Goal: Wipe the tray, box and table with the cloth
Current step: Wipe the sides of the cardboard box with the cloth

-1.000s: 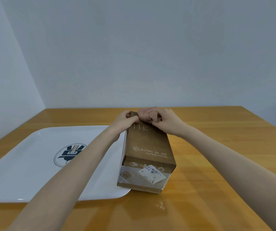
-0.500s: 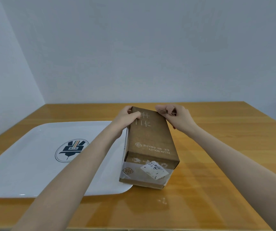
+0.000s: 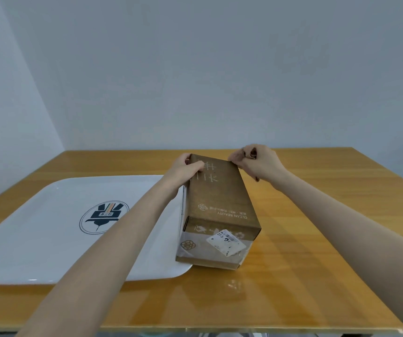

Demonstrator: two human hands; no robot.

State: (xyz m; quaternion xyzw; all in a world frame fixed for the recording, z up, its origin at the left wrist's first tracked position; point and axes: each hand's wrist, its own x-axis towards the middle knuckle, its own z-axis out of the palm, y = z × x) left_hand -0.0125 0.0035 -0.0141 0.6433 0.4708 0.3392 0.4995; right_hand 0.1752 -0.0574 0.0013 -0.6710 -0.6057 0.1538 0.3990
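A long brown cardboard box [image 3: 219, 200] lies on the wooden table [image 3: 329, 227], its left edge over the right rim of a white tray [image 3: 37, 239] with a round logo. My left hand [image 3: 185, 169] grips the box's far left corner, thumb on top. At the far right corner my right hand [image 3: 256, 164] is curled into a fist, its fingertips touching the box edge. A small brownish scrap, apparently the cloth [image 3: 250, 152], shows between its fingers; most of it is hidden.
The tray covers the left half of the table. Grey walls stand behind and to the left. The table's near edge [image 3: 244, 329] runs along the bottom of the view, and bare wood lies right of the box.
My right hand slid from the middle of the box's far end to its far right corner. My left hand kept its grip on the far left corner.
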